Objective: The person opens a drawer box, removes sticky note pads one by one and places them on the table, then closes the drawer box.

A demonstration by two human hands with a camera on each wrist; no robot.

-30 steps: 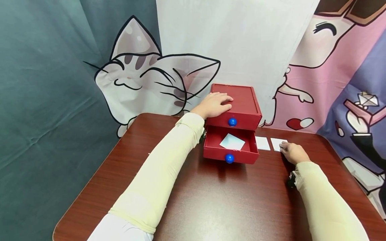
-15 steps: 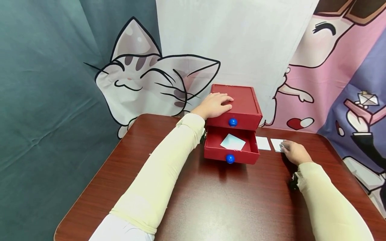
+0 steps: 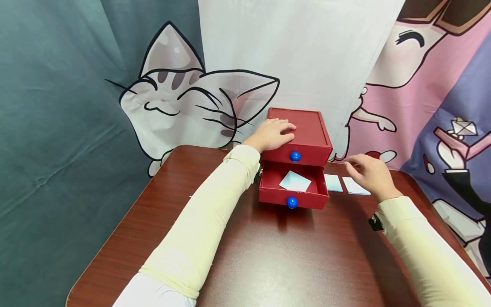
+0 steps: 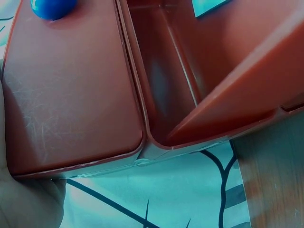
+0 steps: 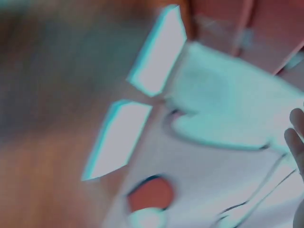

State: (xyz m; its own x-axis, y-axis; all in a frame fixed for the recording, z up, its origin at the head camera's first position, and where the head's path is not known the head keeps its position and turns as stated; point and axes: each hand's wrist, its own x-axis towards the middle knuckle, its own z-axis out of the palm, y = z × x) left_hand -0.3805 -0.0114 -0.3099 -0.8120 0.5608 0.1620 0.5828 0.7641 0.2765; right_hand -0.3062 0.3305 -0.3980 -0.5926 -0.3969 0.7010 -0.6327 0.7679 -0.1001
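Note:
My left hand point(image 3: 271, 134) rests with fingers extended on the top left of a small red drawer cabinet point(image 3: 304, 125). Below its upper drawer, which is closed, the lower drawer point(image 3: 281, 196) is pulled out with a pale blue-white sheet of paper point(image 3: 295, 181) in it. My right hand point(image 3: 370, 172) is raised above the table to the right of the cabinet, thumb and fingers apart; I see nothing between them. Beneath and behind it lie two white paper stacks, the nearer-to-cabinet stack point(image 3: 333, 183) and the right-hand stack point(image 3: 354, 186). In the right wrist view only fingertips point(image 5: 295, 135) show.
Each drawer has a round blue knob; the upper knob point(image 3: 295, 156) and lower knob point(image 3: 292, 202) face me. A brown wooden table point(image 3: 268, 260) bears everything. A printed cloth point(image 3: 238, 51) hangs behind its back edge.
My right hand has lifted off the right-hand paper stack and moved up and slightly left, its fingers parting. My left hand, the cabinet and the sheet in the drawer have stayed put.

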